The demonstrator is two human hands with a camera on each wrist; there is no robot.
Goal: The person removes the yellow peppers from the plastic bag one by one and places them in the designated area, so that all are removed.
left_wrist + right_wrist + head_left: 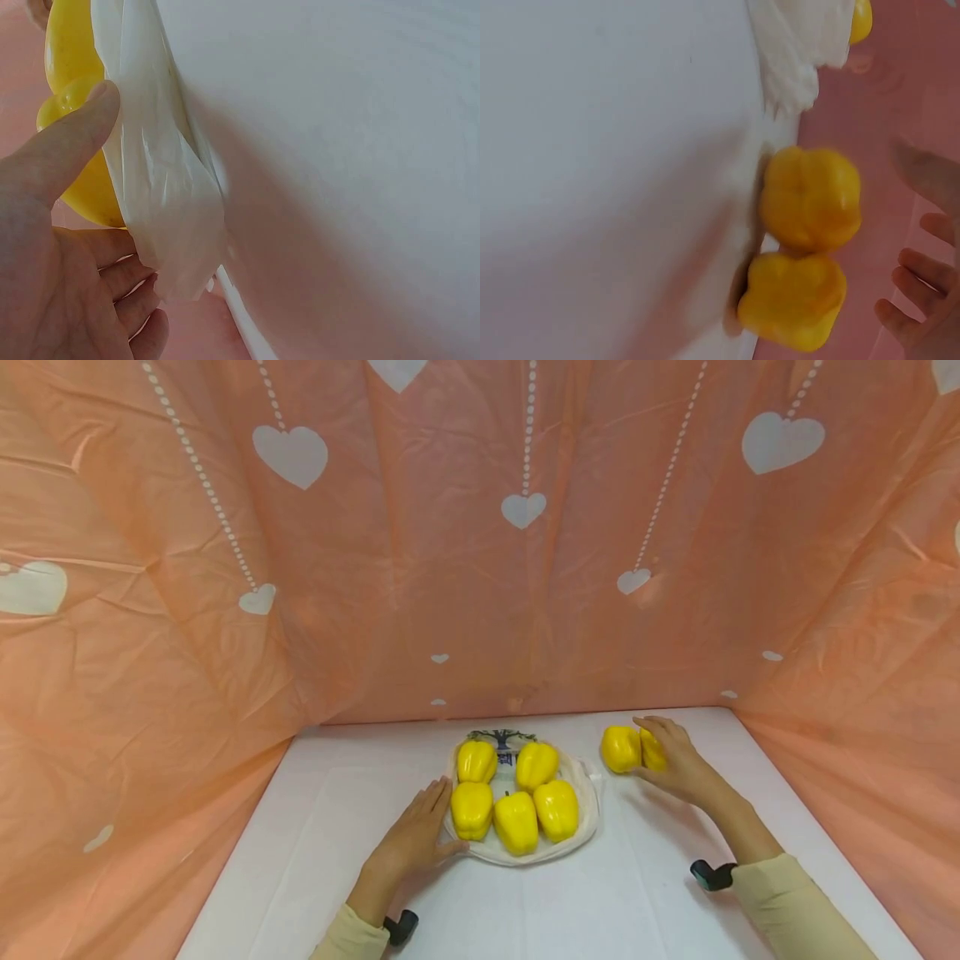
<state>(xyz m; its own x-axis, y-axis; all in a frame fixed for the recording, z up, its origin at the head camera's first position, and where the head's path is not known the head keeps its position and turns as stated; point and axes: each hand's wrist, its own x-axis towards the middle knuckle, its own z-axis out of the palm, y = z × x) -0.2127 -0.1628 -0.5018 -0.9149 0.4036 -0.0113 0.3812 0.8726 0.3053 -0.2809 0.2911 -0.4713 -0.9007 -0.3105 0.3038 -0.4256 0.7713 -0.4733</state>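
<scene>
Several yellow bell peppers (pixel 516 823) sit in a round, low-rimmed cream cloth bag (pixel 589 810) with a printed tree on it. My left hand (pixel 412 833) rests against the bag's left side, fingers extended. In the left wrist view, the thumb lies over the bag's edge (pixel 165 187) beside a pepper, and the fingers are at its outer side. On the right, two loose yellow bell peppers (pixel 621 749) (pixel 793 300) stand side by side. My right hand (pixel 678 764) is spread close beside them, and the right wrist view shows a gap between its fingers and both peppers.
A white table (pixel 315 827) bears everything. Peach-coloured curtain (pixel 450 568) with white hearts encloses its back and both sides. Each wrist wears a black camera mount (pixel 711 875).
</scene>
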